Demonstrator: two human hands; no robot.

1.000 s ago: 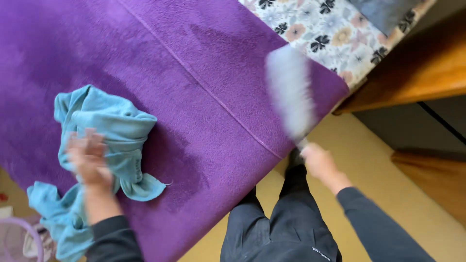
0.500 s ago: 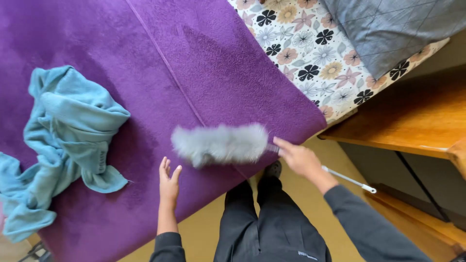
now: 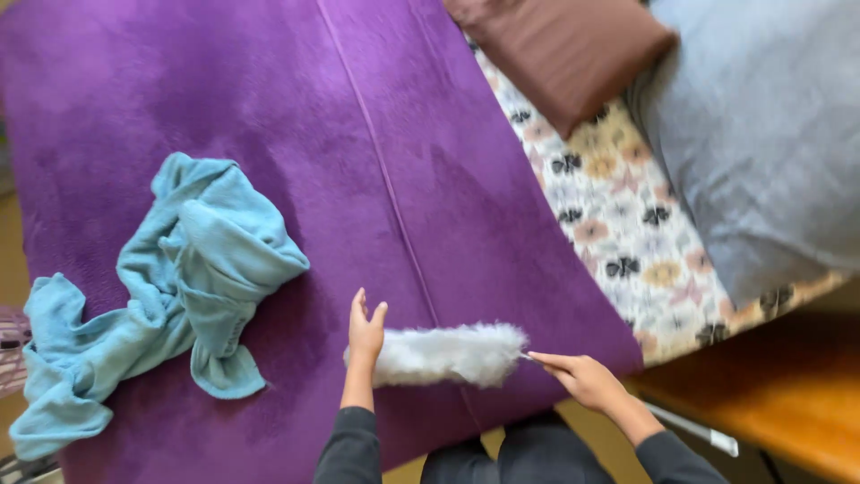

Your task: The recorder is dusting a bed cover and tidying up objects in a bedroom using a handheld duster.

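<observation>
A fluffy grey-white duster [image 3: 448, 354] lies across the near edge of a purple blanket [image 3: 269, 108] on a bed. My right hand [image 3: 587, 381] is shut on the duster's handle, which runs back under my forearm towards the lower right. My left hand [image 3: 365, 332] is flat and upright, fingers together, touching the duster's fluffy left end. A crumpled light blue towel [image 3: 179, 287] lies on the blanket, well to the left of my left hand.
A flowered sheet [image 3: 618, 215] shows to the right of the blanket, with a brown pillow [image 3: 564, 49] and a grey pillow [image 3: 761, 134] on it. A wooden piece of furniture [image 3: 779, 394] stands at the lower right. My dark-trousered legs [image 3: 528, 453] are at the bed's edge.
The duster came down from raised at the right onto the blanket's near edge. My left hand left the blue towel and moved right to the duster's end. The view shifted towards the pillows.
</observation>
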